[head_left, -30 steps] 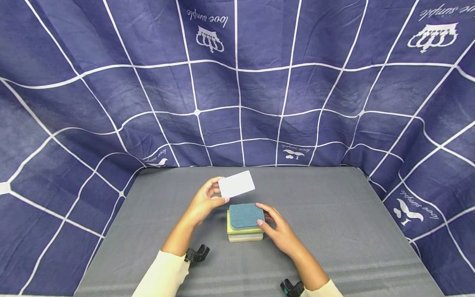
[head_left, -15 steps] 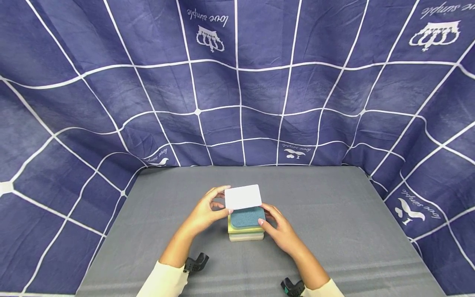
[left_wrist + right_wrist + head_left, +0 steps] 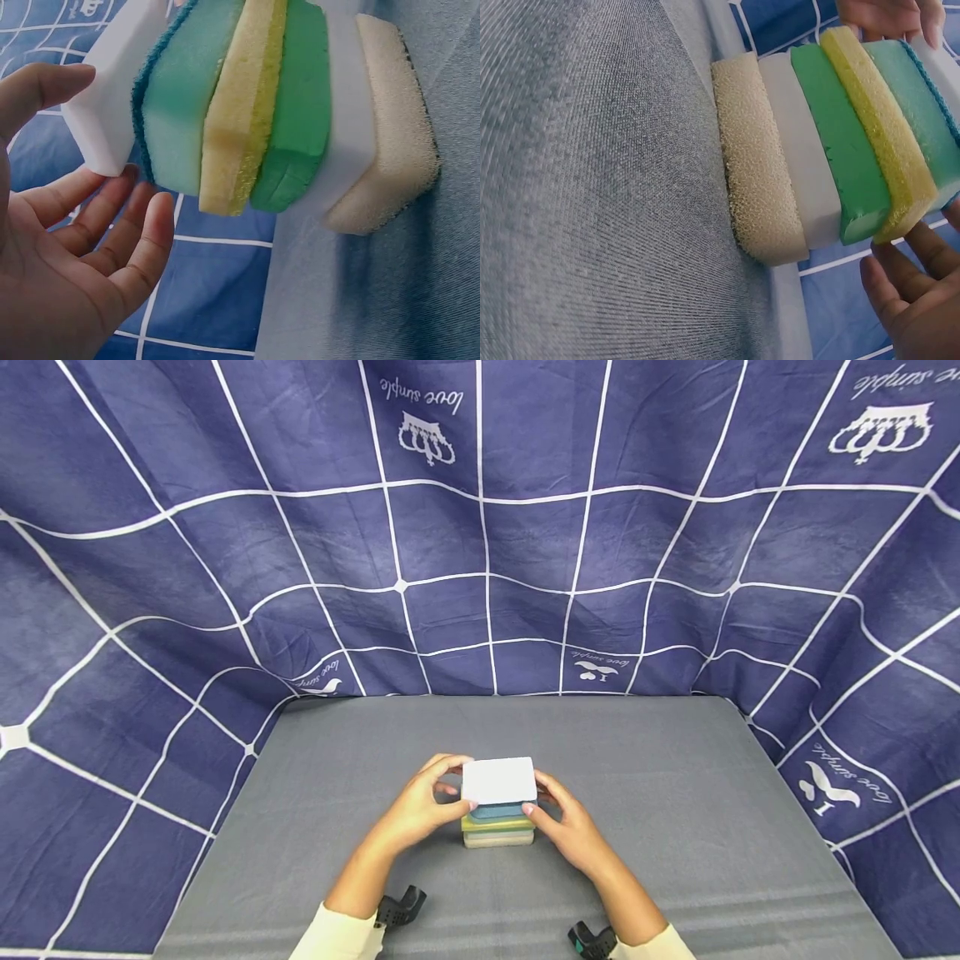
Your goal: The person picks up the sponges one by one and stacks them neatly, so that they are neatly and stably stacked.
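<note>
My left hand (image 3: 418,806) pinches a white sponge block (image 3: 498,781) between thumb and fingers, close over the top of a stack of sponges. A teal sponge with a dark blue scouring face (image 3: 174,105) is uppermost in the stack. Below it lie a yellow sponge (image 3: 241,112), a green block (image 3: 301,105), a second white block (image 3: 349,105) and, at the bottom, a beige sponge (image 3: 397,127). My right hand (image 3: 567,827) holds the teal sponge at its right side, thumb at the front corner and fingers behind. Its fingertips (image 3: 877,274) show near the yellow sponge in the right wrist view.
The stack stands on a grey cloth-covered table (image 3: 675,827). A blue curtain with white grid lines (image 3: 525,543) hangs behind and at both sides. A black wrist camera (image 3: 401,906) sits on the left wrist, another camera (image 3: 591,941) on the right.
My left hand has brought the white sponge block right and down, from beyond the stack to just over the teal sponge. The right hand has stayed at the stack's right side.
</note>
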Available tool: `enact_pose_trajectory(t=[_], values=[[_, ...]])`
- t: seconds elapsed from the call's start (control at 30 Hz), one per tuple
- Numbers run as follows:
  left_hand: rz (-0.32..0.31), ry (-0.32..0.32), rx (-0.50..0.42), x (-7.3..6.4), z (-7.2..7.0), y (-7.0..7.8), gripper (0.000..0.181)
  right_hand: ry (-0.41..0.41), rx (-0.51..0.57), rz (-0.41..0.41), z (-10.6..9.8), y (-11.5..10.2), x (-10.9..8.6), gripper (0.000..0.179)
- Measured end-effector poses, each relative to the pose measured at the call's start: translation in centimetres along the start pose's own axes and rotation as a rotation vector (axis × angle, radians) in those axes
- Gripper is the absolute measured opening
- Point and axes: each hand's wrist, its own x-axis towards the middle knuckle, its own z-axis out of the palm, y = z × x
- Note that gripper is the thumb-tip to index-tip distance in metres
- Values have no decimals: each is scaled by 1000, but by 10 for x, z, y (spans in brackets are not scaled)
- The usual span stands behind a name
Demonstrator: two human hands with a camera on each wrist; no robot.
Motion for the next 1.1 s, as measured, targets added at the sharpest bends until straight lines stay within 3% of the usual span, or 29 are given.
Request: enact_pose_trajectory(t=[0.13,0.43,0.67,0.87,1.1], values=[[3,3,0,-1,3,-1,59,-5,-1,-16,-1,-1,0,62],[12,6,-7,-4,4,0,61,-15,-18,-134,-6,-2,3,68],[14,-10,0,-6,5,-1,61,-33,-21,-117,-6,1,5,75],[11,-10,-11,-7,6,-5,65,-31,4,-147,-6,-3,5,70],[14,37,-18,-13,10,-9,66,-9,71,-259,-6,-8,7,58]])
